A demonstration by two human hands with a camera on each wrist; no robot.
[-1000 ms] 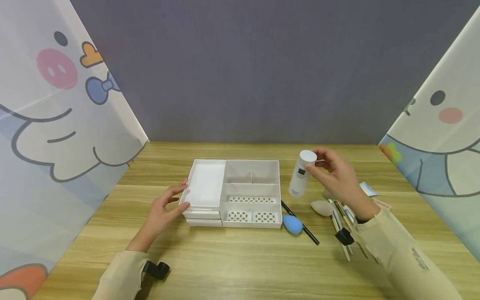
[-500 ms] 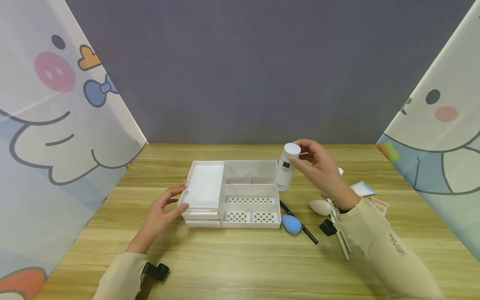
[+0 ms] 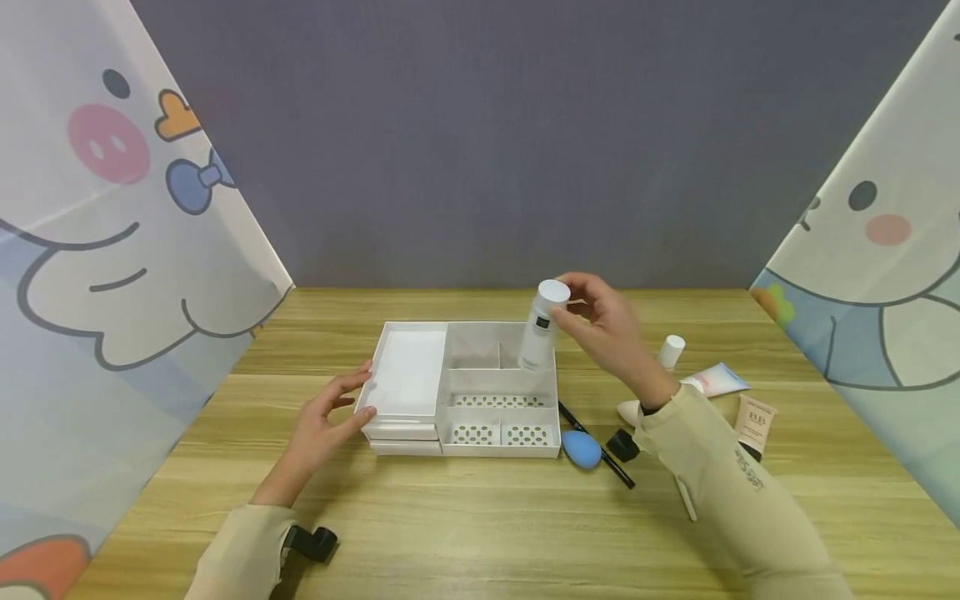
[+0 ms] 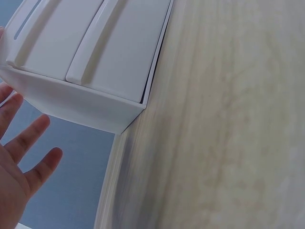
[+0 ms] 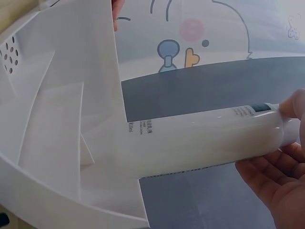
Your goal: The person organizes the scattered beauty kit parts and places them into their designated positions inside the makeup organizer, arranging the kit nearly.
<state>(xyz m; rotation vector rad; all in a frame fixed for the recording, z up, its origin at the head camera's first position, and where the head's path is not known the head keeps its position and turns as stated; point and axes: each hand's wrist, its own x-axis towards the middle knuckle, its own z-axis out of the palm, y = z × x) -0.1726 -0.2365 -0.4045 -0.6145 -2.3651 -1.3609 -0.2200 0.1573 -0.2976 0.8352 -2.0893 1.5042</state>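
Observation:
A white lotion bottle with a white cap is gripped near its top by my right hand. It stands slightly tilted over the back right compartment of a white desk organizer. In the right wrist view the lower end of the bottle overlaps the compartment's opening, and the fingers and thumb hold the neck. My left hand touches the left side of the organizer with fingers spread. In the left wrist view the organizer's two drawer fronts show, beside the spread fingers of that hand.
Right of the organizer lie a blue makeup sponge and a black pencil. Farther right are a white-capped item, a pale tube, a beige BB tube and a partly hidden beige sponge. Patterned panels flank the table.
My right hand has carried the lotion bottle leftward, from beside the organizer to over its back right compartment. The left hand has stayed at the organizer's left side.

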